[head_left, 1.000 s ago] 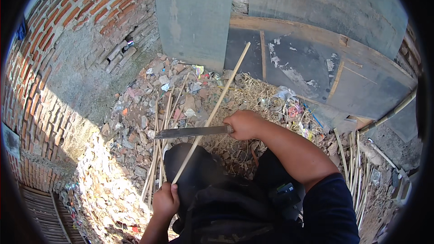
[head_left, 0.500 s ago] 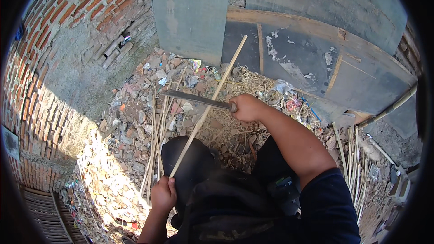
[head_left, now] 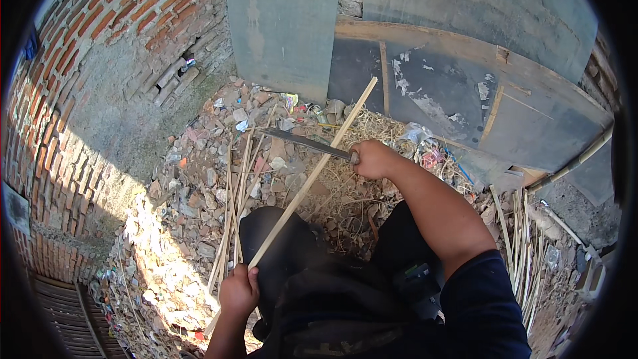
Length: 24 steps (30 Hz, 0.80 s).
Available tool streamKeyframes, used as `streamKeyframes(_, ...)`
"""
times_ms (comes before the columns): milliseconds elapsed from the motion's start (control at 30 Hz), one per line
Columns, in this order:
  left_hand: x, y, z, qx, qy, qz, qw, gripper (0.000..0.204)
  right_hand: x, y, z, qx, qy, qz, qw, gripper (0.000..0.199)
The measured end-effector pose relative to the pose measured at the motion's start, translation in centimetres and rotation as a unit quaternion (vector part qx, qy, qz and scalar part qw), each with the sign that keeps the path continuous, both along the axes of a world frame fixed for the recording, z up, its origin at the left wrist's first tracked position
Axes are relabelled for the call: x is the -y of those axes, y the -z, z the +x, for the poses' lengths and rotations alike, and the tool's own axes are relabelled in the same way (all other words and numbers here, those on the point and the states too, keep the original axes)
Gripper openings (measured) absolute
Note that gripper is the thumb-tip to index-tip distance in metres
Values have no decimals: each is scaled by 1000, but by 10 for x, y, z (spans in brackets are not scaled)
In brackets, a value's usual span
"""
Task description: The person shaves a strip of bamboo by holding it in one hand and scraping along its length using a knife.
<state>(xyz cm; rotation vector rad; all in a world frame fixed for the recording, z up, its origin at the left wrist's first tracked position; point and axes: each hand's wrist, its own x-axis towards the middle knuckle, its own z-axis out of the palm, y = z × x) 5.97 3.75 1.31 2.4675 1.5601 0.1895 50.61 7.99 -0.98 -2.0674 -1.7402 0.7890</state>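
My left hand (head_left: 238, 292) is closed around the near end of a long pale wooden strip (head_left: 300, 193), which slants up and away to the right over my knee. My right hand (head_left: 373, 159) grips the handle of a long-bladed machete (head_left: 307, 143). Its dark blade points left and crosses the strip beyond the middle, appearing to touch it. Several similar strips (head_left: 236, 199) lie on the rubble to the left of my knee, partly hidden behind my leg.
Broken bricks and stones (head_left: 206, 186) cover the ground. Thin shavings (head_left: 372, 123) are heaped beyond my right hand. More strips (head_left: 522, 252) lie at the right. A brick wall (head_left: 100, 93) stands at the left, and grey panels (head_left: 282, 26) close off the far side.
The machete and my right hand have shifted slightly right and nearer along the strip. The strip's far end has come down and to the right; my left hand keeps its hold.
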Motion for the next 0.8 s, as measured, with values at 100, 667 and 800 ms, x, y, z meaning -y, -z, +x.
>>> streamKeyframes(100,1,2,-5,-26,-3,-13,1000,28,8,-11,-28,-4,-39,18,999,29)
streamKeyframes(667,5,10,-2,75,19,50,996,26,4,-28,-40,65,-49,-13,997,29)
streamKeyframes(800,5,6,2,29,9,36,999,25,7,-17,-30,72,-29,1,997,31)
